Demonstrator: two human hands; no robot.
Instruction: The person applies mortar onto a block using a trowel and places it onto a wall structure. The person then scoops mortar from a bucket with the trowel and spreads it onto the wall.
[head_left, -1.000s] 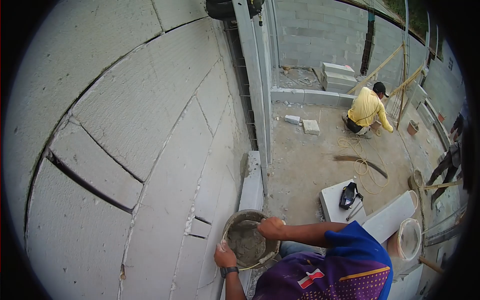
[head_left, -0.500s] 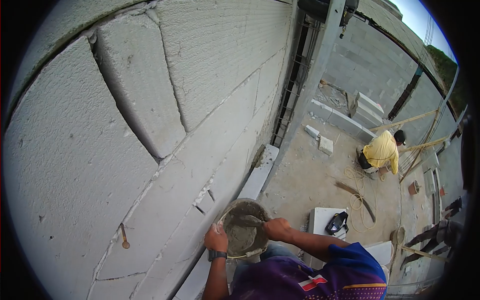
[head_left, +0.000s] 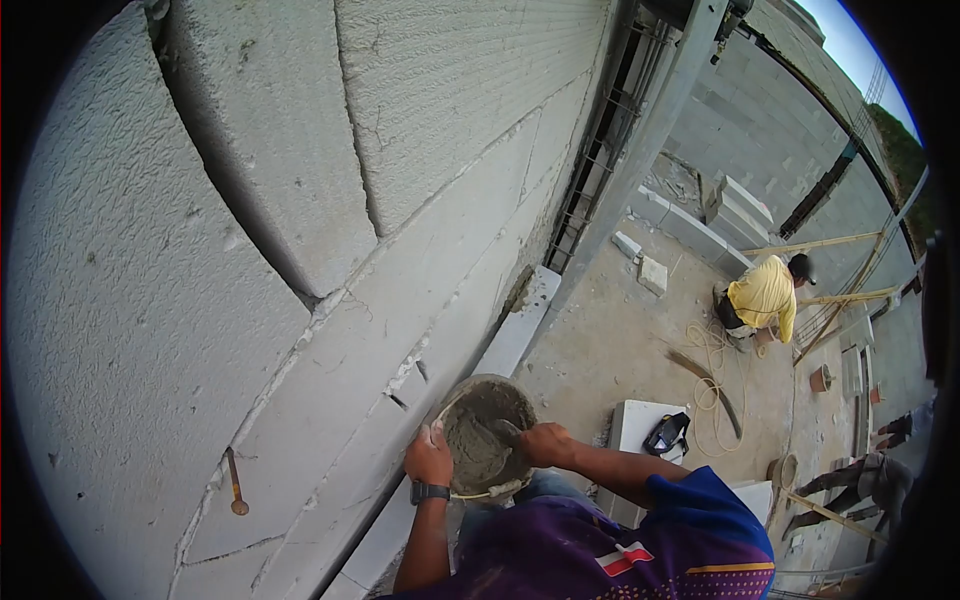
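Close to my body, a round bucket (head_left: 527,404) holds wet grey mortar (head_left: 470,455). My left hand (head_left: 430,456) is closed on the bucket's left rim. On the opposite side, my right hand (head_left: 546,445) grips a trowel (head_left: 507,432), whose blade dips into the mortar. Its handle is mostly hidden in my fist. The bucket stands against a wall of pale blocks (head_left: 420,270), where a rusty nail (head_left: 237,487) sticks out of a joint.
A ledge of blocks (head_left: 512,335) runs along the wall's foot. Right of me, a black-and-white item (head_left: 667,434) lies on a white block (head_left: 632,425). A hose (head_left: 705,385) coils on the floor near a crouching person in yellow (head_left: 762,295). Another person (head_left: 880,485) is far right.
The trowel blade has gone lower into the mortar and turned, and the mortar's surface looks stirred up. My left hand stays on the rim. The view has shifted slightly.
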